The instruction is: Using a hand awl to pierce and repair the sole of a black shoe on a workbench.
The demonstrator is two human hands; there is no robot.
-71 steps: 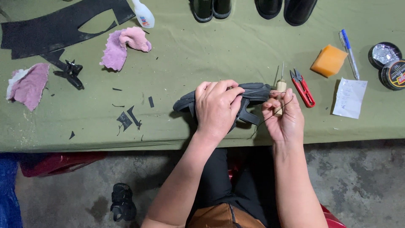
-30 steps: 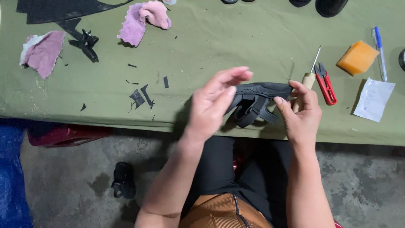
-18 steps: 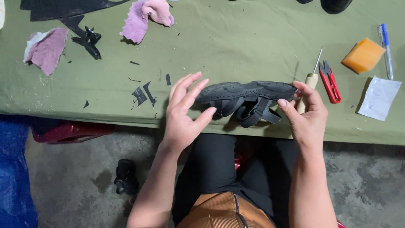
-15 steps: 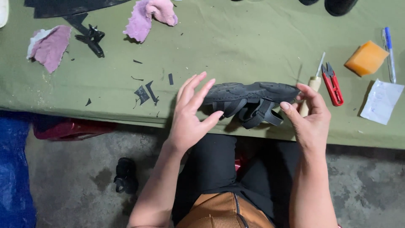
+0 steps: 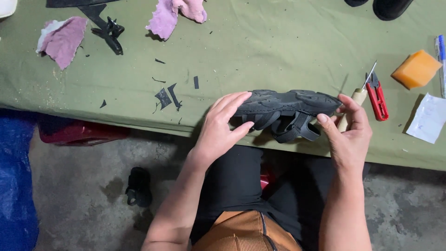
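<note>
While we look down from the head camera, we count two hands at the near edge of the green tabletop (image 5: pixel 278 51) and one black sandal (image 5: pixel 290 109) between them. Our left hand (image 5: pixel 222 128) lies with its fingers spread and flat along the sandal's left end, thumb tucked beneath, so this grip rests on it rather than closing round it. Our right hand (image 5: pixel 349 132) pinches the sandal's right end between fingertips and thumb, and a wooden-handled awl (image 5: pixel 360 95) sits against the same fingers; we cannot tell whether it is held or only touched. The sandal is turned sole up, its straps hanging toward us, just over the tabletop's front edge. Just right of the right grip lies one red thread snipper (image 5: pixel 378 100); farther right we count one orange sponge (image 5: pixel 416 69), one white paper slip (image 5: pixel 428 118) and one blue pen (image 5: pixel 439 51) at the frame's edge. Left of the left grip lie several small black scraps (image 5: pixel 167 96), and well beyond them, up and left, two pink cloths (image 5: pixel 62 39), the second (image 5: pixel 174 14) near the top, with one black cut piece (image 5: pixel 109 33) between them. Dark shoes (image 5: pixel 390 7) show at the far edge, cut off by the frame. Beyond both grips the cloth lies bare across the middle; behind them the tabletop ends, with the floor (image 5: pixel 93 186) and one small dark object (image 5: pixel 138 186) below.
</note>
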